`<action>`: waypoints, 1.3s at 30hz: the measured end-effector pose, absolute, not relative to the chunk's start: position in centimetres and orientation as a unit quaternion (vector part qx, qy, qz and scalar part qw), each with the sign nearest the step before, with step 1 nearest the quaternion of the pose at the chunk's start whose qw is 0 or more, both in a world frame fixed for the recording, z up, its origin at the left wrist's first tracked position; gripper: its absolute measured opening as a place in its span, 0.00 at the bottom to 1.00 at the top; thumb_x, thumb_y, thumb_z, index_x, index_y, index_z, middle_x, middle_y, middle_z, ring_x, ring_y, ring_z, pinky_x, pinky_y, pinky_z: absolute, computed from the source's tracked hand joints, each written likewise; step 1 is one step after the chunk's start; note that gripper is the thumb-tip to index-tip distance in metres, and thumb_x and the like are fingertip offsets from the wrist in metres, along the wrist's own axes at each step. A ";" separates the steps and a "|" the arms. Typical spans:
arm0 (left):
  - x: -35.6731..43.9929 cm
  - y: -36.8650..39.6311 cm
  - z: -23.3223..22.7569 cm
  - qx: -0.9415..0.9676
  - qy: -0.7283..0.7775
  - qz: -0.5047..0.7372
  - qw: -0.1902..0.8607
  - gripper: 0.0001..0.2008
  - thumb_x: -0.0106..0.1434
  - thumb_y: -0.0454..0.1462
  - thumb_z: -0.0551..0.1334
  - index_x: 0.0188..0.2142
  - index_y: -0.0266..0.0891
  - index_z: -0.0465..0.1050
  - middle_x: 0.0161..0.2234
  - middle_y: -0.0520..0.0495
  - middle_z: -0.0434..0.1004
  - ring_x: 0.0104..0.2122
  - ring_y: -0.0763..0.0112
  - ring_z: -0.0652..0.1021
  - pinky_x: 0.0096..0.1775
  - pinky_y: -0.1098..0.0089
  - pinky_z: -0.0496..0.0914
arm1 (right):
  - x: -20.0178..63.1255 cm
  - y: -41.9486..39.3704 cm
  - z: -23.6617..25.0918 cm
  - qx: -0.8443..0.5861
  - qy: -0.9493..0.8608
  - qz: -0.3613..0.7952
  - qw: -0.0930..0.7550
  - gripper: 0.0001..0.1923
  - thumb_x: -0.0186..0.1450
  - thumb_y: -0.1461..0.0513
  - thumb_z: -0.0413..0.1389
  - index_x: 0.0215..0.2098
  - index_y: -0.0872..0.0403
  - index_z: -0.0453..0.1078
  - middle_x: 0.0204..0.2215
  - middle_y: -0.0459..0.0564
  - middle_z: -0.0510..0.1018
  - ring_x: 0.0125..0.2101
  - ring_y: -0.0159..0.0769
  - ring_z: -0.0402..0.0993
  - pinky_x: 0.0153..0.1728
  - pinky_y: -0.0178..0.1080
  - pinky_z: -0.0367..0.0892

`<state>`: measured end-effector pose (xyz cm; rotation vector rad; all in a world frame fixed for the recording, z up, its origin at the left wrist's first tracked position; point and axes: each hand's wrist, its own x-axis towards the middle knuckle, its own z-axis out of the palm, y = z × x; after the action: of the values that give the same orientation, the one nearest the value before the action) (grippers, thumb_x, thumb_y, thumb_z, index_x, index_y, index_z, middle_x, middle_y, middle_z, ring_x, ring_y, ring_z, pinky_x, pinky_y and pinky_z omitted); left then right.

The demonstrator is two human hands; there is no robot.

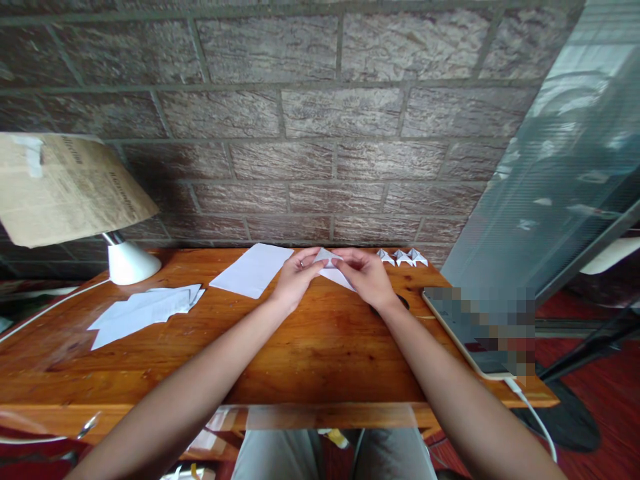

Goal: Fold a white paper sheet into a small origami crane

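Observation:
Both hands meet over the back middle of the wooden table, gripping a small folded piece of white paper [327,255] between them. My left hand [299,277] pinches its left side, thumb in front and fingers behind. On the right side, my right hand [367,270] pinches it the same way. The folded top of the paper points upward, and a flat white part [339,279] shows below the thumbs; whether it belongs to the same sheet I cannot tell. Several fingertips are hidden behind the paper.
White sheets [253,270] lie left of my hands, with paper scraps [150,310] farther left by a shaded lamp [133,262]. Three small folded paper pieces [401,257] stand behind my right hand. A tablet [470,333] with a white cable lies at the table's right edge. A brick wall [310,160] rises behind.

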<state>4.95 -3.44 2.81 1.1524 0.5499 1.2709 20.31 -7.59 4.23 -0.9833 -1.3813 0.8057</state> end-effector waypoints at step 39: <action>4.4 -3.2 3.2 0.512 0.245 0.494 0.659 0.15 0.48 0.43 0.74 0.33 0.38 0.78 0.32 0.50 0.80 0.33 0.71 0.76 0.38 0.71 0.69 | 20.6 -8.0 4.9 -0.428 -0.614 0.352 0.562 0.13 0.57 0.52 0.63 0.29 0.54 0.76 0.28 0.46 0.80 0.29 0.33 0.72 0.35 0.37 0.67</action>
<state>4.44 -3.20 3.24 1.1589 0.5543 1.1180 20.64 -7.96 4.93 -1.0082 -1.4470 0.8287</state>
